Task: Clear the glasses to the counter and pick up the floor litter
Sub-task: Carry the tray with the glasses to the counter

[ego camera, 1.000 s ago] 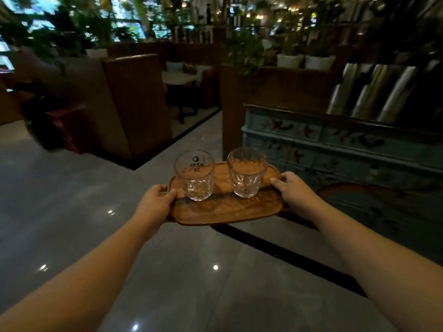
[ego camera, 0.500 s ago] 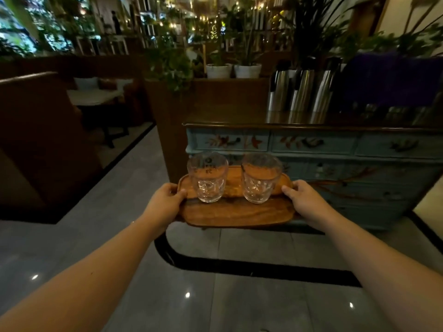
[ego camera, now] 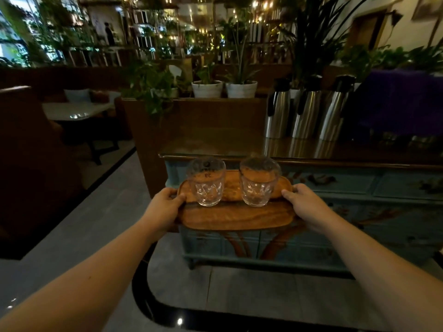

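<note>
An oval wooden tray (ego camera: 236,218) is held level in front of me. My left hand (ego camera: 165,207) grips its left end and my right hand (ego camera: 305,203) grips its right end. Two empty clear glasses stand upright on it side by side: the left glass (ego camera: 206,182) with printed lettering, the right glass (ego camera: 259,182) with a cut pattern. Just beyond the tray stands a painted blue cabinet with a dark polished counter top (ego camera: 215,146). No litter shows on the floor.
Three steel thermos jugs (ego camera: 305,111) stand at the counter's back right, beside a purple cloth (ego camera: 402,101). A wooden partition (ego camera: 191,116) with white plant pots (ego camera: 207,88) rises behind. A booth with a table (ego camera: 76,111) lies left. Grey tiled floor (ego camera: 96,224) runs underfoot.
My view has swung right and closed in on the blue cabinet, which now stands directly ahead. Both hands keep the same grip on the tray, and the glasses stay upright.
</note>
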